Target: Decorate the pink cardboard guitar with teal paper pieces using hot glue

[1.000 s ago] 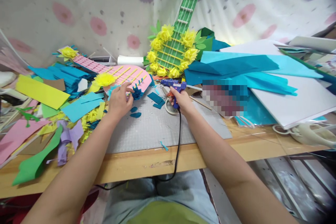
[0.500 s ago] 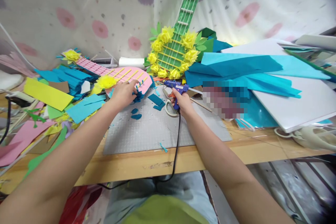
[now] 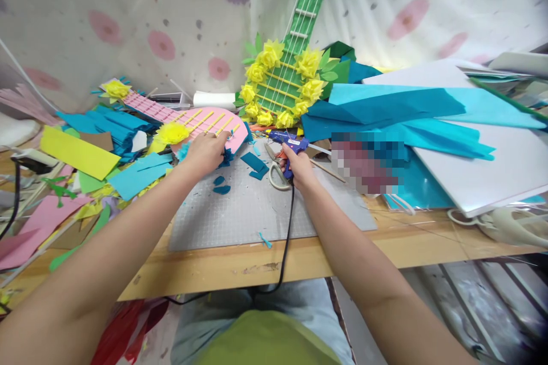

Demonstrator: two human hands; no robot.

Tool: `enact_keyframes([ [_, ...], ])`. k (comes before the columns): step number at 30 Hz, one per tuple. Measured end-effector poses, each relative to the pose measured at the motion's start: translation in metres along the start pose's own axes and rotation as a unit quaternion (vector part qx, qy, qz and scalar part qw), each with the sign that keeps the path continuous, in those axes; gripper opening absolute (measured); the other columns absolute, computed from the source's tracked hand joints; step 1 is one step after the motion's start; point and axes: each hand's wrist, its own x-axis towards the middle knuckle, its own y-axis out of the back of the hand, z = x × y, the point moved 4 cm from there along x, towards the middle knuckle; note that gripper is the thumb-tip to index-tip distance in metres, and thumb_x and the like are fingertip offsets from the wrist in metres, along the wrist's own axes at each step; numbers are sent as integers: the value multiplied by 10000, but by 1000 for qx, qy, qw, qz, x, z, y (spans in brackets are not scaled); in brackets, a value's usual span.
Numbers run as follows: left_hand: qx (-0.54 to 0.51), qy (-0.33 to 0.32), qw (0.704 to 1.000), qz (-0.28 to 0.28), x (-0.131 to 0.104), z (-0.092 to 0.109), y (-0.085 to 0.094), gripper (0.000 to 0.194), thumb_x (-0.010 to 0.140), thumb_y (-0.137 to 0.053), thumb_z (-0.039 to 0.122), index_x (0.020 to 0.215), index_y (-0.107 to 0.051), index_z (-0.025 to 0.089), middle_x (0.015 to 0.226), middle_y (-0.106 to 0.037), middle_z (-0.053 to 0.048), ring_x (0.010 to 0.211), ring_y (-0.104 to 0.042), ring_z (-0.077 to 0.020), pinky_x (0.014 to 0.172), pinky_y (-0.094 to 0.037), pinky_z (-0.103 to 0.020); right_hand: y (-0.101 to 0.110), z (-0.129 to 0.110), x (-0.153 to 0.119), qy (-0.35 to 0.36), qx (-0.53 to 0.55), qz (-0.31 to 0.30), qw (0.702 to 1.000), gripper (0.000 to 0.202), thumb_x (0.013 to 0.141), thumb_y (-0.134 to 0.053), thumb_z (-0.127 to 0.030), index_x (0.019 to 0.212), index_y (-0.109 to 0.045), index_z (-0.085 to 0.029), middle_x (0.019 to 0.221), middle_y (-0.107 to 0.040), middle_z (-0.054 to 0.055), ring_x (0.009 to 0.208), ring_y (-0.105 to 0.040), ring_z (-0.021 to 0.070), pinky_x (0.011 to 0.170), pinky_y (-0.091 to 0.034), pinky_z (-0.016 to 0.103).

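Note:
My left hand (image 3: pixel 206 154) is at the lower edge of a pink paper guitar (image 3: pixel 233 136), its fingers curled down round a dark blue paper flower (image 3: pixel 228 158) that they partly hide. In my right hand (image 3: pixel 298 166) is a blue hot glue gun (image 3: pixel 285 138), its nozzle pointing left toward the guitar and a clear glue stick out of its back. Beside this hand lie scissors with pale handles (image 3: pixel 278 178). Between the hands, dark blue paper scraps (image 3: pixel 253 162) rest on a grey cutting mat (image 3: pixel 240 222).
A green paper guitar (image 3: pixel 278 88) ringed with yellow flowers leans at the back. Blue paper sheets (image 3: pixel 389 105) and white boards (image 3: pixel 492 165) are stacked on the right. Coloured paper (image 3: pixel 79 151) is heaped on the left. The glue gun's black cord (image 3: pixel 287 239) runs over the table edge.
The left hand's fingers have shifted slightly over the flower at the guitar's edge. My right hand and the glue gun stay almost where they were.

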Motion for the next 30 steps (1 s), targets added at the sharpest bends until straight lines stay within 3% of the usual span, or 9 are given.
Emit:
enact_keyframes([
  [4, 3, -21, 1000, 0, 0, -1, -2, 593, 713, -529, 151, 1297, -440, 200, 978, -660, -103, 1036, -552, -290, 884, -377, -378, 0, 1, 0, -3, 2, 0, 1000, 305, 817, -590, -409, 679, -570, -138, 427, -491, -44, 335, -416, 42, 358, -343, 154],
  [16, 25, 9, 1000, -15, -1, 2, -1, 613, 734, -525, 159, 1335, -406, 175, 1011, -645, -129, 1016, -566, -296, 847, -396, -362, 1, 1, 1, 6, -1, -2, 1000, 322, 806, -590, -436, 664, -564, -148, 433, -486, -44, 351, -417, 43, 376, -356, 158],
  [30, 50, 6, 998, -27, -3, 7, -1, 580, 756, -483, 143, 1331, -416, 175, 1027, -632, -139, 1021, -558, -283, 852, -392, -355, 0, -2, -1, 0, 24, 8, 1000, 251, 823, -595, -359, 682, -535, -161, 424, -497, -41, 347, -408, 52, 355, -354, 164],
])
